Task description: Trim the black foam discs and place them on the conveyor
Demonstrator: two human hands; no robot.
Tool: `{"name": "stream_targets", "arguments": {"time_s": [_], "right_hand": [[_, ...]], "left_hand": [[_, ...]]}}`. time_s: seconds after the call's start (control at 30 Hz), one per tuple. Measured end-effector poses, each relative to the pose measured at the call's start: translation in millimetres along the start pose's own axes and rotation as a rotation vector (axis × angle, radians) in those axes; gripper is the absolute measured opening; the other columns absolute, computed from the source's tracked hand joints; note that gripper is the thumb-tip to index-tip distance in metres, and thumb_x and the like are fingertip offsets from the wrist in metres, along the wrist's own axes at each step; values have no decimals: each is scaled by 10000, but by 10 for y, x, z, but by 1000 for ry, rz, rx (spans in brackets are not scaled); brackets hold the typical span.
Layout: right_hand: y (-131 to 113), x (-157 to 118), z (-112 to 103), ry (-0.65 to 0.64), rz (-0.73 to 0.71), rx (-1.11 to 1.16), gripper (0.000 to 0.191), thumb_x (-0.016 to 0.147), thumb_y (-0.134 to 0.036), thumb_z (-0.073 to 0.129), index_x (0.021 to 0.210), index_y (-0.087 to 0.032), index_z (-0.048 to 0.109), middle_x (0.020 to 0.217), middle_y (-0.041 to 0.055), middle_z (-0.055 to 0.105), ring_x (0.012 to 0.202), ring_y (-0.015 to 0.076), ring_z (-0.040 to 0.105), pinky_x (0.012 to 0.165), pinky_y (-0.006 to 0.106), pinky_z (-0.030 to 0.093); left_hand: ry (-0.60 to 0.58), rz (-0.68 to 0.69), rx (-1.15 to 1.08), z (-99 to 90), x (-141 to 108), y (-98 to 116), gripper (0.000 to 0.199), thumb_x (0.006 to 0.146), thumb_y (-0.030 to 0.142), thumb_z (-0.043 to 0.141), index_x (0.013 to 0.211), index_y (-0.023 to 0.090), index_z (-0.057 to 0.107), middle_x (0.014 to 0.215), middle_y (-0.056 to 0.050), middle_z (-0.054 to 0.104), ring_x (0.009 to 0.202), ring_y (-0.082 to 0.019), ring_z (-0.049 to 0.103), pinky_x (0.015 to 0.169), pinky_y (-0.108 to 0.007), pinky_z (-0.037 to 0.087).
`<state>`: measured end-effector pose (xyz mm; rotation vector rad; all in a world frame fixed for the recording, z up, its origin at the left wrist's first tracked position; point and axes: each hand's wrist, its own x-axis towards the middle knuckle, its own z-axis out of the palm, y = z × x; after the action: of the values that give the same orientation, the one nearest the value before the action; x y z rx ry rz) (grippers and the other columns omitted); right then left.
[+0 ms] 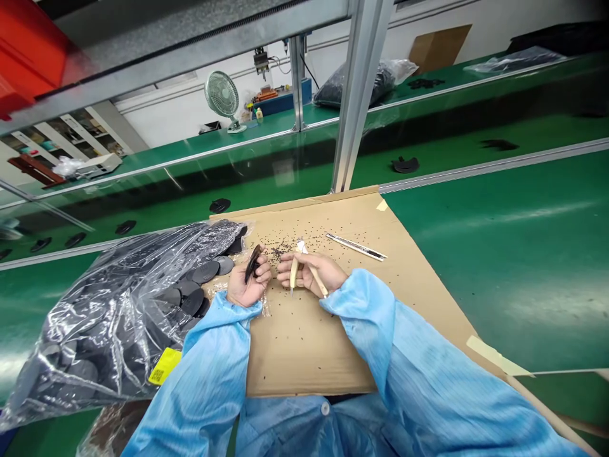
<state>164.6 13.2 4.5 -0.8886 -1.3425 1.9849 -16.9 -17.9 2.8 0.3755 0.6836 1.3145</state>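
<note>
My left hand [249,283] is closed round a black disc-shaped part [254,263], held on edge above the cardboard sheet [309,362]. A short gap separates it from my right hand [311,273], whose fingers wrap round cutting pliers [294,274] with pale yellow handles. Between and beyond the hands, many tiny black bits [283,249] are scattered over the cardboard. A slim cutter knife [356,247] lies to the right of them. Beside my left hand, more black discs [205,272] spill from the mouth of a clear plastic bag [128,311].
A metal post [361,95] rises behind the cardboard. Across the back runs a green conveyor belt [285,178] with black parts [405,165] on it. A fan [222,95] and another filled bag [356,84] stand farther off. Tape [497,357] lies on the cardboard's right edge.
</note>
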Motion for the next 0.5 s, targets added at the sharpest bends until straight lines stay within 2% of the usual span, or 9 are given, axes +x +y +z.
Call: {"name": "stream_targets", "arguments": {"time_s": [0.1, 0.2, 0.3, 0.33, 0.4, 0.5], "right_hand": [[-83, -19, -77, -28, 116, 17, 466, 955, -374, 209, 1010, -125, 599, 754, 105, 660, 687, 189, 648, 663, 345, 532], [-80, -25, -119, 28, 86, 20, 353, 914, -341, 292, 902, -154, 591, 630, 48, 575, 589, 179, 582, 636, 361, 522], [-23, -3, -118, 88, -112, 47, 173, 834, -347, 445, 751, -209, 510, 556, -16, 444, 524, 166, 495, 578, 354, 484], [-11, 6, -105, 111, -201, 43, 166, 804, -352, 499, 710, -218, 476, 551, -28, 418, 520, 161, 478, 561, 342, 468], [-22, 21, -45, 211, -391, -20, 213, 755, -362, 588, 675, -221, 451, 551, -37, 417, 525, 152, 473, 538, 314, 439], [-157, 48, 178, 424, -632, -326, 175, 743, -344, 649, 765, -210, 539, 634, -14, 530, 569, 148, 510, 557, 295, 439]], "left_hand": [[65, 94, 44, -4, 65, -51, 187, 773, 157, 650, 935, 168, 560, 741, 1, 520, 600, -70, 473, 509, -178, 381], [138, 311, 121, -21, 162, -125, 345, 667, 183, 761, 915, 173, 521, 854, -11, 610, 739, -111, 572, 624, -221, 446], [255, 564, 224, -52, 250, -171, 394, 621, 197, 789, 891, 166, 504, 827, -5, 626, 741, -110, 583, 685, -235, 454], [304, 616, 271, -64, 270, -179, 380, 627, 201, 783, 878, 164, 501, 795, 0, 618, 712, -103, 576, 676, -233, 450], [380, 635, 358, -88, 296, -193, 344, 656, 215, 760, 864, 164, 491, 734, 11, 592, 628, -92, 550, 613, -229, 431], [410, 534, 386, -114, 324, -221, 347, 675, 231, 746, 867, 176, 462, 686, 23, 559, 550, -93, 524, 540, -231, 395]]}}
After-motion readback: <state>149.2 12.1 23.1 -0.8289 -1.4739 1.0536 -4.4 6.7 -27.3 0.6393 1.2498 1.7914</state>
